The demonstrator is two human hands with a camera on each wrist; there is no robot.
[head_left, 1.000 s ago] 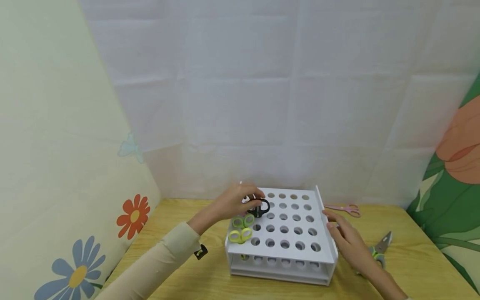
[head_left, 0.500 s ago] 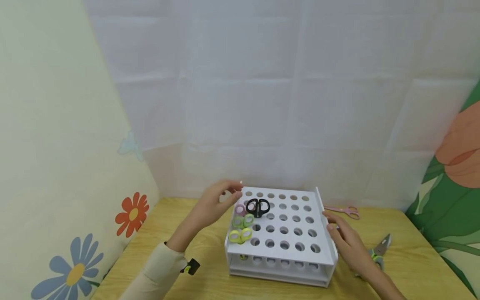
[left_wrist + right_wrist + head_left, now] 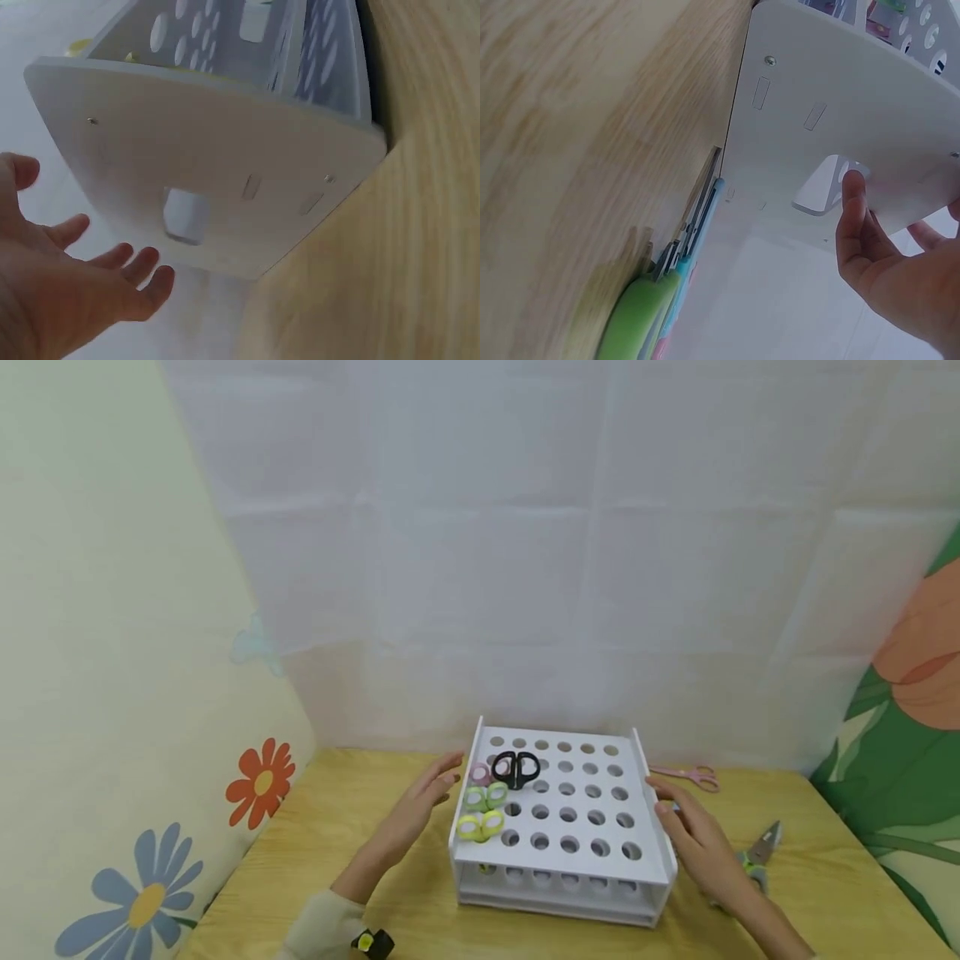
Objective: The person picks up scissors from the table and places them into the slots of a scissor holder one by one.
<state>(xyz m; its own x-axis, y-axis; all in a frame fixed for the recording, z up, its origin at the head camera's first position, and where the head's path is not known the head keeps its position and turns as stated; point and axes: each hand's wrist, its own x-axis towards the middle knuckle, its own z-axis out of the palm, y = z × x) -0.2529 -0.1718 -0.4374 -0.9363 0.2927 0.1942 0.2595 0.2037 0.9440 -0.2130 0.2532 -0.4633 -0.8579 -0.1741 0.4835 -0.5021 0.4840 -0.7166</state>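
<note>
A white rack [image 3: 570,852] with rows of round holes stands on the table. Black scissors [image 3: 516,768], pink scissors [image 3: 480,774], green scissors [image 3: 486,797] and yellow scissors [image 3: 480,827] sit handles up in holes along its left side. My left hand [image 3: 411,810] is beside the rack's left panel, holding nothing; in the left wrist view its fingers [image 3: 157,289] are loosely spread near the panel's slot. My right hand [image 3: 701,843] rests at the right panel, one fingertip by the slot [image 3: 825,187] in the right wrist view, fingers relaxed.
Shears with green and grey handles [image 3: 753,864] lie on the table [image 3: 405,893] right of the rack. Another pair of pink scissors [image 3: 701,777] lies behind them. In the right wrist view, a light blue item [image 3: 705,225] lies beside the green handle [image 3: 639,319]. A white cloth wall [image 3: 480,568] stands behind.
My left hand has let go of the black scissors, which stay in the rack, and moved left and down beside the left panel. The right hand has stayed at the right panel.
</note>
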